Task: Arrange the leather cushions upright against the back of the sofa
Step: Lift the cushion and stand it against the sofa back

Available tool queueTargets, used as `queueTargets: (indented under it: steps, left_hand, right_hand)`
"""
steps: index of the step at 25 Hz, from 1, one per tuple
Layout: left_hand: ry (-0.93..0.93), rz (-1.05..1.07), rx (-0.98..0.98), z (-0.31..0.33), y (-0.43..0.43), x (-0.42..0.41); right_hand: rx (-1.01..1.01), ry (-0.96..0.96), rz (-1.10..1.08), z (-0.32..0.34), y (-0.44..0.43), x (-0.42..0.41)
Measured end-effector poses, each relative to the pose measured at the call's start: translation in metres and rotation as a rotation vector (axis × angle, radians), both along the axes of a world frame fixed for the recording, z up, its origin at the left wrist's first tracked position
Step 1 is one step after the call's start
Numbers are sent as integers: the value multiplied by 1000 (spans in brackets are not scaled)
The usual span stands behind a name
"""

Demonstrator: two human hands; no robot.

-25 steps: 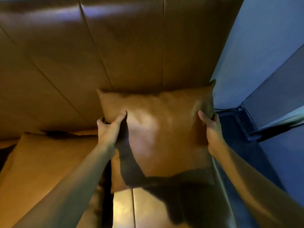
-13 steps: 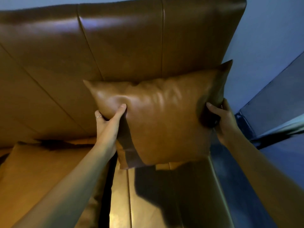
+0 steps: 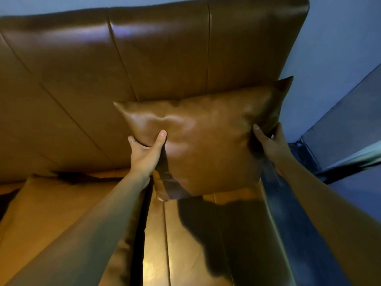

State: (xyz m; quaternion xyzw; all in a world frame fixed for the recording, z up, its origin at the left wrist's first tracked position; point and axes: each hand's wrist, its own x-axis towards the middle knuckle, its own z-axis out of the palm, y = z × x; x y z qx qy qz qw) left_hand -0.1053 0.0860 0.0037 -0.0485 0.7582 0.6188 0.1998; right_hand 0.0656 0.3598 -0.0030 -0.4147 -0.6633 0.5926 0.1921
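While both hands, left (image 3: 144, 153) and right (image 3: 270, 145), clamp its side edges mid-frame, the cushion (image 3: 206, 145) looks soft, light, slick; edge grips suit.

The cushion (image 3: 208, 145) and sofa back (image 3: 156, 56) are smooth, glossy brown leather with soft sheen.

No readable text, labels, brands or numbers anywhere in view.

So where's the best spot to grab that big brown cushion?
By its two side edges, one hand from each side, as the left hand and right hand do now. The cushion is wide, soft and glossy, so pinching the edges high up keeps it upright against the sofa back.
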Motion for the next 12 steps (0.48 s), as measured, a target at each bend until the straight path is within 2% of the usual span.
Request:
queueTargets:
  steps: [3,6,9,12]
  left_hand:
    - [15,-61,-11,5,-8,0]
    - [36,-175,-111,-3,-42,2]
    - [44,-246,-281,-19,-100,-9]
    - [38,-266,-366,-23,-155,-25]
  right_hand:
    - [160,-162,-145,-1,-12,2]
    - [307,-218,-290,-1,-48,10]
    - [533,-254,-144,-5,-114,9]
    - [746,-242,73,-18,-180,-12]
